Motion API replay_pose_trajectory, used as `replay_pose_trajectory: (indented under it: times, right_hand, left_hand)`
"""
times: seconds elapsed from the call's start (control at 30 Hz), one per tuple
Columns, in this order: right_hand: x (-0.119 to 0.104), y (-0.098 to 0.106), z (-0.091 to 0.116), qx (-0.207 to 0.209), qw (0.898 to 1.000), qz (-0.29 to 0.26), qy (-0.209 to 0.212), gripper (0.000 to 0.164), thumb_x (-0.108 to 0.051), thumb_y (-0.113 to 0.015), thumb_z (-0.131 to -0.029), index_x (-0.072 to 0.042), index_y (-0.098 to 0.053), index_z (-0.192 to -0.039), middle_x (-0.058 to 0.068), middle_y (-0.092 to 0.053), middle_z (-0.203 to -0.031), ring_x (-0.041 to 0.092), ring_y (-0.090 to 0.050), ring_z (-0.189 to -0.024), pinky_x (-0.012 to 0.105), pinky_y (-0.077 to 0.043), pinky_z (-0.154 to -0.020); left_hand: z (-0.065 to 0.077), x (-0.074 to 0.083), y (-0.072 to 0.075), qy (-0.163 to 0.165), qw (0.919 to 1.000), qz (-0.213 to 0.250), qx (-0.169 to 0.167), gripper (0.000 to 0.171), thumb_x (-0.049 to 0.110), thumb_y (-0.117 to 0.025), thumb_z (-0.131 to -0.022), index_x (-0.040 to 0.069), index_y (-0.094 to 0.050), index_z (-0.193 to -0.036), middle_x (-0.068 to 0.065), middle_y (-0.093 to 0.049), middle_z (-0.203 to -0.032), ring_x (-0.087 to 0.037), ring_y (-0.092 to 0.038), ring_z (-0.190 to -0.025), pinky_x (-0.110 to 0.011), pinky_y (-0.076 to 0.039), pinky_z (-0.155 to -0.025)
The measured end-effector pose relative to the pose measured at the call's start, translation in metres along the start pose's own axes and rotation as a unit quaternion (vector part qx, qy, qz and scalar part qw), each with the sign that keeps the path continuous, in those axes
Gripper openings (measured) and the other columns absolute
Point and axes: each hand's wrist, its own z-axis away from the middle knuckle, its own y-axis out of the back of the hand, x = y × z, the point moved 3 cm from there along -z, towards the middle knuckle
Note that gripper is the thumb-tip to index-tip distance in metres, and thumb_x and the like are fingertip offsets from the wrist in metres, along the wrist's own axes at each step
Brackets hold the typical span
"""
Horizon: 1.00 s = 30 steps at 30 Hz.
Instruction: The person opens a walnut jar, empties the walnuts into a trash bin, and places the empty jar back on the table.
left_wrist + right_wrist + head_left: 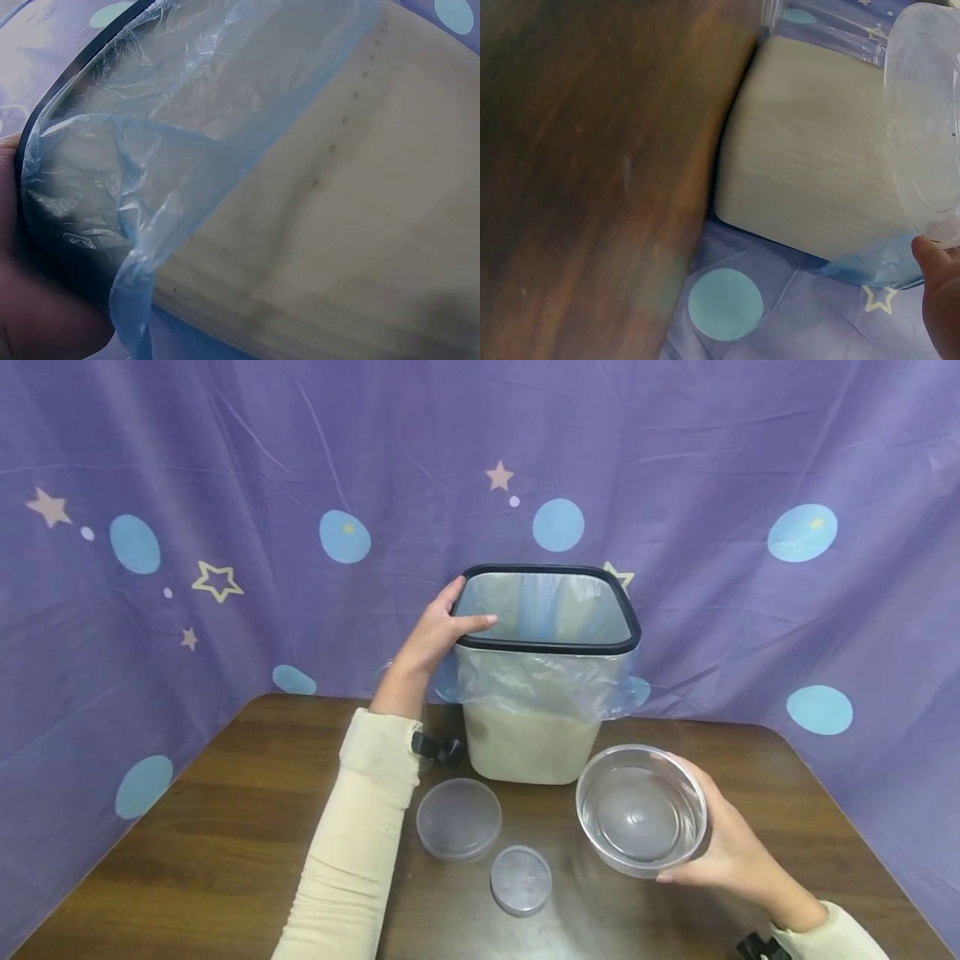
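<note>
A cream trash bin (525, 743) with a black rim stands upright at the back of the table, lined with a translucent bluish bag (540, 681) folded over its outside. My left hand (437, 631) grips the bin's rim at its left corner, the thumb over the inside edge. In the left wrist view the bag (187, 150) drapes down the bin wall beside that hand. To the right of the bin, my right hand (727, 847) holds a clear round plastic container (637, 814) by its right side, its mouth tilted toward the head camera. Only that hand's thumb side shows in the right wrist view.
A round, translucent plastic piece (459, 818) like a lid lies in front of the bin, with a smaller clear round one (521, 881) closer to me. The wooden table (210, 827) meets a purple curtain (420, 435) with stars and blue dots behind.
</note>
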Motion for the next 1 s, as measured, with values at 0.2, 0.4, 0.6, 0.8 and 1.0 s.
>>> replay_pose_trajectory:
  times: [0.2,0.4,0.6,0.8,1.0]
  right_hand:
    - [0.005,-0.010,0.004,-0.033,0.998,-0.055,-0.001,0.125,-0.017,-0.095,-0.038,0.014,-0.027,-0.139,0.022,-0.040,-0.141,0.015,-0.041,-0.128,0.015,-0.030,-0.105]
    - [0.011,-0.017,0.007,-0.049,0.998,-0.035,-0.022,0.123,-0.025,-0.095,-0.043,0.008,-0.029,-0.141,0.020,-0.044,-0.138,0.013,-0.043,-0.126,0.013,-0.029,-0.102]
    - [0.016,-0.021,0.005,-0.059,0.998,-0.018,-0.027,0.121,-0.028,-0.094,-0.045,0.005,-0.031,-0.142,0.020,-0.047,-0.135,0.011,-0.045,-0.124,0.012,-0.031,-0.101]
    - [0.021,-0.020,0.006,-0.082,0.994,0.011,-0.066,0.120,-0.031,-0.093,-0.046,-0.002,-0.031,-0.144,0.013,-0.048,-0.137,0.006,-0.045,-0.122,0.011,-0.030,-0.100]
    - [0.026,-0.019,0.010,-0.101,0.988,0.043,-0.109,0.119,-0.033,-0.093,-0.048,-0.008,-0.030,-0.145,0.012,-0.049,-0.135,0.003,-0.046,-0.119,0.011,-0.032,-0.097]
  left_hand:
    - [0.001,-0.001,0.001,0.007,0.9999,-0.014,-0.005,0.089,0.019,-0.069,-0.081,0.012,-0.016,-0.152,0.000,-0.013,-0.158,-0.013,-0.007,-0.144,-0.033,-0.012,-0.117]
    - [0.000,-0.001,0.000,-0.002,0.9999,-0.007,-0.008,0.089,0.017,-0.069,-0.082,0.010,-0.015,-0.152,-0.002,-0.012,-0.158,-0.014,-0.006,-0.144,-0.033,-0.012,-0.116]
    - [-0.001,0.001,0.001,-0.005,1.0000,-0.004,-0.007,0.088,0.016,-0.069,-0.082,0.009,-0.015,-0.151,-0.003,-0.011,-0.158,-0.014,-0.006,-0.144,-0.030,-0.011,-0.116]
    - [0.001,0.001,0.002,-0.001,1.0000,-0.008,-0.004,0.088,0.017,-0.069,-0.082,0.010,-0.016,-0.151,-0.002,-0.012,-0.158,-0.013,-0.006,-0.144,-0.031,-0.011,-0.116]
    - [0.000,0.000,0.001,0.000,1.0000,-0.004,-0.008,0.088,0.015,-0.068,-0.082,0.010,-0.015,-0.152,-0.002,-0.012,-0.158,-0.013,-0.006,-0.144,-0.031,-0.010,-0.117]
